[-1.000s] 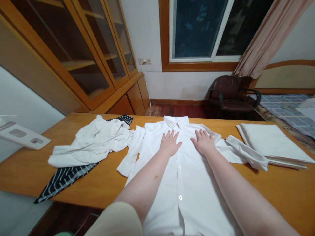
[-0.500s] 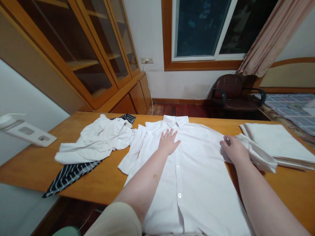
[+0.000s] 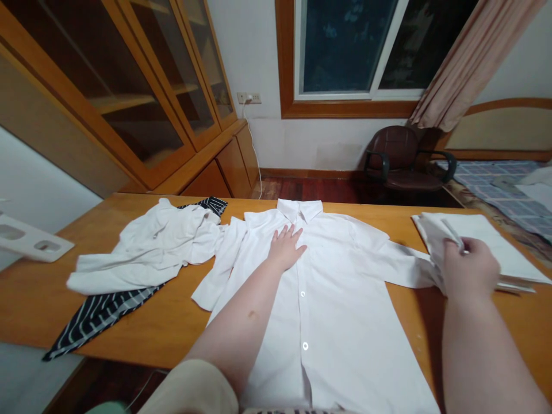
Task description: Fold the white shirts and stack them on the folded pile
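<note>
A white button-up shirt [image 3: 345, 322] lies front side up on the wooden table, its collar at the far edge. My left hand [image 3: 285, 249] rests flat on the chest beside the button placket, fingers spread. Out to the right, my right hand [image 3: 473, 267] is closed around the cuff end of the shirt's sleeve [image 3: 407, 265], which stretches from the shoulder and is lifted at that end. The other sleeve [image 3: 222, 273] lies bent down along the shirt's left side.
A stack of folded white cloth [image 3: 495, 241] lies behind my right hand. On the left are a crumpled white garment [image 3: 150, 247], a black striped cloth [image 3: 107, 319] and a white plastic object [image 3: 34, 238]. Beyond the table [image 3: 181, 328] stand a cabinet [image 3: 207, 167] and a chair [image 3: 397, 158].
My right hand has moved right from beside the shirt's body, drawing the bunched sleeve out straight. My left hand stays on the chest. The view has shifted slightly.
</note>
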`<state>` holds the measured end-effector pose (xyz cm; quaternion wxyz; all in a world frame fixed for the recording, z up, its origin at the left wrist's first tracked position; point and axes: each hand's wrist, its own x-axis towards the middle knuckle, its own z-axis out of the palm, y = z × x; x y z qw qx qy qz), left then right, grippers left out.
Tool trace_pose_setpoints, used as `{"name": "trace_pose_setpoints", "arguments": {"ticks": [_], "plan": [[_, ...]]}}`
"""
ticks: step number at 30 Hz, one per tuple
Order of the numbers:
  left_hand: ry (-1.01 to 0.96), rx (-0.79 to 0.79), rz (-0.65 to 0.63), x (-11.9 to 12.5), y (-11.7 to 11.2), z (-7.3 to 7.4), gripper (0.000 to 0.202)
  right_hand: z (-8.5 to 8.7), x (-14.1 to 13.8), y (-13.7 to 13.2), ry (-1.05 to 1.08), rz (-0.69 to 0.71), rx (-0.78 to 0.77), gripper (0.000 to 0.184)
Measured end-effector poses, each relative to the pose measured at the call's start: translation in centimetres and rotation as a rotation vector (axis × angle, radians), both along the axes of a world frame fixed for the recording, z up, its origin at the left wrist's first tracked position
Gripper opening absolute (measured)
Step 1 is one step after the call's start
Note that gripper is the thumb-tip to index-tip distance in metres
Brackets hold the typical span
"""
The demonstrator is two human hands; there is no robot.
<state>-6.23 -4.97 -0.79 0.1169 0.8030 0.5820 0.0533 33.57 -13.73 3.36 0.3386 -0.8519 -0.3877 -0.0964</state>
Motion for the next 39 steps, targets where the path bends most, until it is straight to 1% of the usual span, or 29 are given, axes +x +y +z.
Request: {"name": "trace_pose_setpoints", "arguments": {"ticks": [2, 3, 4, 6, 8, 9, 11, 13, 14, 15, 16, 18, 19, 21, 22, 24, 26, 27, 30, 32, 35, 37, 39], "plan": [[-0.094, -0.004, -0.003, -0.1, 0.1, 0.3, 0.059, 0.7, -2.6, -0.2, 0.006, 0.075, 0.148, 0.046], [-0.185, -0.004, -0.008, -0.2, 0.1, 0.5, 0.056, 0.9, -4.0, -0.2, 0.012, 0.118, 0.182, 0.044], [-0.31, -0.013, -0.023, -0.2, 0.0, 0.7, 0.054, 0.9, -5.4, -0.2, 0.012, 0.202, 0.167, 0.041], [-0.628, -0.106, -0.084, 0.0, -0.4, 1.2, 0.051, 0.5, -8.0, 0.0, 0.008, 0.43, 0.053, 0.036], [-0.928, -0.309, -0.173, 0.4, -1.0, 1.7, 0.057, -0.1, -10.2, 0.1, -0.022, 0.645, -0.04, 0.032], [-1.027, -0.432, -0.213, 0.6, -1.4, 1.9, 0.062, -0.4, -11.2, 0.2, -0.036, 0.754, -0.076, 0.03], [-1.106, -0.646, -0.282, 1.3, -2.3, 2.4, 0.077, -0.9, -12.7, 0.4, -0.064, 0.938, -0.133, 0.028], [-1.073, -0.753, -0.34, 2.0, -3.1, 2.7, 0.091, -1.3, -13.8, 0.4, -0.092, 1.071, -0.165, 0.028], [-1.043, -0.76, -0.361, 2.4, -3.5, 2.7, 0.092, -1.4, -14.1, 0.5, -0.104, 1.123, -0.175, 0.028], [-1.019, -0.739, -0.372, 2.8, -3.8, 2.8, 0.086, -1.5, -14.4, 0.5, -0.112, 1.163, -0.182, 0.029], [-1.003, -0.706, -0.366, 3.1, -3.9, 2.7, 0.074, -1.6, -14.5, 0.5, -0.121, 1.194, -0.191, 0.029], [-1.016, -0.661, -0.294, 3.6, -4.0, 2.4, 0.046, -1.7, -14.6, 0.6, -0.142, 1.223, -0.219, 0.031], [-1.044, -0.667, -0.238, 3.7, -3.9, 2.2, 0.037, -1.6, -14.5, 0.7, -0.156, 1.22, -0.237, 0.035], [-1.114, -0.68, -0.13, 3.5, -3.5, 1.9, 0.035, -1.7, -14.0, 1.0, -0.194, 1.191, -0.276, 0.047], [-1.148, -0.659, -0.094, 3.3, -3.2, 1.8, 0.035, -1.7, -13.6, 1.2, -0.213, 1.176, -0.294, 0.053], [-1.184, -0.559, -0.054, 2.6, -2.7, 2.1, 0.034, -1.8, -12.8, 1.7, -0.244, 1.145, -0.328, 0.06], [-1.159, -0.476, -0.04, 1.6, -2.4, 3.0, 0.033, -2.0, -11.9, 2.1, -0.258, 1.098, -0.351, 0.061], [-1.13, -0.459, -0.038, 1.1, -2.4, 3.5, 0.033, -2.1, -11.5, 2.2, -0.257, 1.075, -0.358, 0.06], [-1.03, -0.438, -0.048, -0.5, -2.8, 4.9, 0.029, -2.3, -10.7, 2.4, -0.251, 1.051, -0.355, 0.057], [-0.958, -0.446, -0.057, -1.5, -3.4, 5.3, 0.027, -2.3, -10.5, 2.4, -0.253, 1.066, -0.343, 0.055], [-0.82, -0.49, -0.087, -3.1, -4.4, 4.8, 0.032, -2.4, -10.0, 2.5, -0.26, 1.03, -0.332, 0.051], [-0.732, -0.496, -0.116, -4.1, -4.9, 4.1, 0.041, -2.5, -9.4, 2.7, -0.258, 0.961, -0.331, 0.048], [-0.637, -0.459, -0.138, -5.1, -5.1, 3.5, 0.049, -2.7, -8.5, 2.9, -0.242, 0.866, -0.33, 0.045]]}}
